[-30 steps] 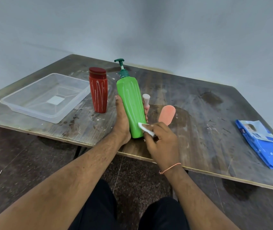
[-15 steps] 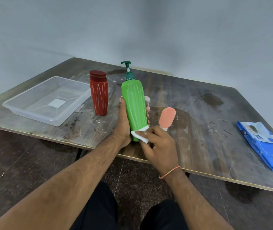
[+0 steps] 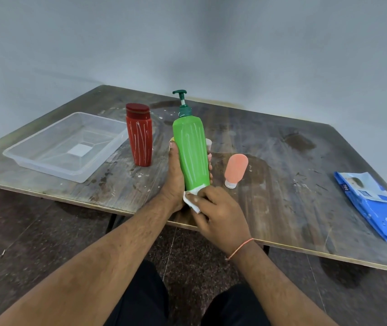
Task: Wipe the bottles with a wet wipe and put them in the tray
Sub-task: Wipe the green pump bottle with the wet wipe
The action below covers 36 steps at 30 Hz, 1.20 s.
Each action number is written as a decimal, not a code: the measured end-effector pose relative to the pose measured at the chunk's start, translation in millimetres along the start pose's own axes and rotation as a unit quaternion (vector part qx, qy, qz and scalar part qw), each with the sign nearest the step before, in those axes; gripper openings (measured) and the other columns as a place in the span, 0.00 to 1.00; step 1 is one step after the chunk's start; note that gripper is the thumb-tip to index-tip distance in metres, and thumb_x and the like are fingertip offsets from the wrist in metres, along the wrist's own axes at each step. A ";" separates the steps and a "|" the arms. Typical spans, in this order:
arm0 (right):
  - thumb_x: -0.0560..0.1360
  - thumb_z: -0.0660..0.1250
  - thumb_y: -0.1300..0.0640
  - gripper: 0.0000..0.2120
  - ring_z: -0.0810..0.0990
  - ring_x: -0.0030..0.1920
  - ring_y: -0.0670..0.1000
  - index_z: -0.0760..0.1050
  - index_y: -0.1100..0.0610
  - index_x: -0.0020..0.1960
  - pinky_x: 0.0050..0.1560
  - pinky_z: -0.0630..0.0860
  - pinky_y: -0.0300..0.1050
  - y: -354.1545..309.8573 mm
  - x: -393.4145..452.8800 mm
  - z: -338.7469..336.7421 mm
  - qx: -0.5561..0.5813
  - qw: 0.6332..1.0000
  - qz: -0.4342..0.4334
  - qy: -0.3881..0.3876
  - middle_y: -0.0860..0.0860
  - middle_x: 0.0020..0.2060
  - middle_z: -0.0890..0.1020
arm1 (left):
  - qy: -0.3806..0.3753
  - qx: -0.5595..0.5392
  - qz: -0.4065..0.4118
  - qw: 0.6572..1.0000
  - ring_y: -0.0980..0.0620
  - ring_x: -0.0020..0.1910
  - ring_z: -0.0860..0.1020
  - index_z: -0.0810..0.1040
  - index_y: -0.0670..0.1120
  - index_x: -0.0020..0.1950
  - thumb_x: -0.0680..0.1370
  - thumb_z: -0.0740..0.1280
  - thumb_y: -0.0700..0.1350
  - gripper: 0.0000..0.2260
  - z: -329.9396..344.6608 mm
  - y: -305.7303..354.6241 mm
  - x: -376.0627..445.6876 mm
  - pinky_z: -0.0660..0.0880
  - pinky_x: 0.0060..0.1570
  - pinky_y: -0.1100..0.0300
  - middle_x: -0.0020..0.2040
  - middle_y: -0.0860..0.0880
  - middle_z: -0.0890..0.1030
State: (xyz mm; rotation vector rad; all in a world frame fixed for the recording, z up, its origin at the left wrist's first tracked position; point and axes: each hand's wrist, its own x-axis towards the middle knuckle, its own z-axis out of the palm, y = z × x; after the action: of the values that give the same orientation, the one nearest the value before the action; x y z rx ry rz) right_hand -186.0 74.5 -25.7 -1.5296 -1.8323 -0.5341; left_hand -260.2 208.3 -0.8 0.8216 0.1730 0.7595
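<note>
Wooden table (image 3: 282, 184) | clear plastic tray (image 3: 34, 161) at its left | green pump bottle (image 3: 191, 151) upright near the front edge, left hand (image 3: 175, 180) wrapped round it | right hand (image 3: 220, 212) pinching white wet wipe (image 3: 191, 201) against bottle's base | red bottle (image 3: 139, 135) beside tray | pink tube (image 3: 235, 170) right of green bottle

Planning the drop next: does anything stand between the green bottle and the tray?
Yes. The red bottle stands upright on the table between the green bottle, held in the left hand, and the tray's near right side. Lifting over or going around it looks advisable.
</note>
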 end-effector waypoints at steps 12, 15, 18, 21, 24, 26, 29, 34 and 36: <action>0.78 0.75 0.65 0.10 0.83 0.50 0.53 0.85 0.58 0.58 0.50 0.80 0.47 17.7 13.5 -11.0 0.045 0.992 0.100 0.065 0.51 0.49 0.84 | 0.023 0.021 0.008 0.999 0.47 0.54 0.80 0.77 0.43 0.75 0.81 0.51 0.74 0.40 -0.9 0.5 0.0 0.78 0.58 0.51 0.60 0.41 0.81; 0.77 0.75 0.60 0.09 0.81 0.45 0.55 0.86 0.57 0.57 0.45 0.79 0.51 28.3 9.0 -13.8 0.028 1.000 -0.012 0.007 0.53 0.46 0.83 | 0.017 0.014 -0.001 1.000 0.48 0.52 0.79 0.76 0.43 0.76 0.82 0.50 0.73 0.41 0.3 3.0 -1.0 0.77 0.54 0.52 0.59 0.42 0.80; 0.81 0.72 0.54 0.08 0.80 0.42 0.56 0.87 0.55 0.57 0.42 0.78 0.53 28.8 4.6 -11.2 0.017 0.998 -0.063 -0.018 0.51 0.44 0.82 | 0.018 0.017 -0.019 1.000 0.48 0.47 0.79 0.80 0.44 0.72 0.78 0.54 0.76 0.41 3.9 2.7 -2.2 0.77 0.49 0.52 0.55 0.42 0.80; 0.82 0.73 0.53 0.08 0.80 0.41 0.55 0.87 0.52 0.59 0.41 0.78 0.52 26.7 8.2 -8.9 -0.004 0.999 -0.039 0.030 0.51 0.43 0.82 | 0.024 0.038 -0.015 0.999 0.46 0.47 0.81 0.81 0.43 0.69 0.76 0.59 0.76 0.41 3.0 0.7 -4.5 0.78 0.51 0.50 0.55 0.40 0.81; 0.80 0.76 0.57 0.10 0.79 0.40 0.55 0.87 0.51 0.61 0.40 0.78 0.51 28.2 11.1 -7.3 -0.032 0.997 -0.005 0.066 0.51 0.43 0.82 | 0.056 0.067 -0.018 0.996 0.44 0.47 0.82 0.82 0.41 0.63 0.76 0.58 0.75 0.39 3.7 -0.7 -7.1 0.80 0.51 0.50 0.52 0.39 0.84; 0.80 0.76 0.59 0.11 0.79 0.41 0.55 0.87 0.52 0.62 0.40 0.78 0.52 27.8 9.0 -7.0 -0.033 0.998 -0.004 0.061 0.52 0.44 0.81 | 0.058 0.058 -0.014 0.997 0.43 0.48 0.82 0.83 0.43 0.64 0.76 0.59 0.74 0.38 4.7 -0.3 -8.5 0.79 0.53 0.49 0.54 0.37 0.83; 0.81 0.74 0.54 0.08 0.79 0.41 0.56 0.87 0.54 0.58 0.41 0.77 0.52 24.5 5.8 -10.3 -0.003 0.999 -0.051 0.014 0.52 0.43 0.81 | 0.048 0.031 -0.031 0.998 0.44 0.47 0.80 0.85 0.44 0.62 0.77 0.59 0.74 0.36 6.2 1.6 -9.4 0.77 0.52 0.49 0.53 0.39 0.82; 0.82 0.73 0.52 0.07 0.79 0.40 0.55 0.88 0.51 0.58 0.39 0.77 0.52 23.0 9.4 -9.4 -0.010 0.998 -0.051 0.023 0.50 0.42 0.81 | 0.060 0.065 -0.034 0.996 0.43 0.43 0.81 0.84 0.41 0.56 0.80 0.55 0.72 0.36 8.9 2.5 -14.0 0.80 0.48 0.51 0.47 0.38 0.83; 0.80 0.75 0.56 0.09 0.79 0.40 0.56 0.87 0.50 0.60 0.38 0.77 0.53 25.3 9.4 -7.5 -0.025 0.998 -0.025 0.047 0.51 0.42 0.81 | 0.066 0.093 -0.037 0.993 0.44 0.43 0.82 0.85 0.41 0.54 0.78 0.56 0.72 0.36 10.0 3.0 -15.7 0.80 0.48 0.51 0.47 0.39 0.84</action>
State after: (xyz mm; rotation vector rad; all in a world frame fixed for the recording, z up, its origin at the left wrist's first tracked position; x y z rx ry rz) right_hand -160.4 81.5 -16.6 -1.4690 -1.8006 -0.6682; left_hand -269.0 193.1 5.9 0.9358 0.3955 0.7359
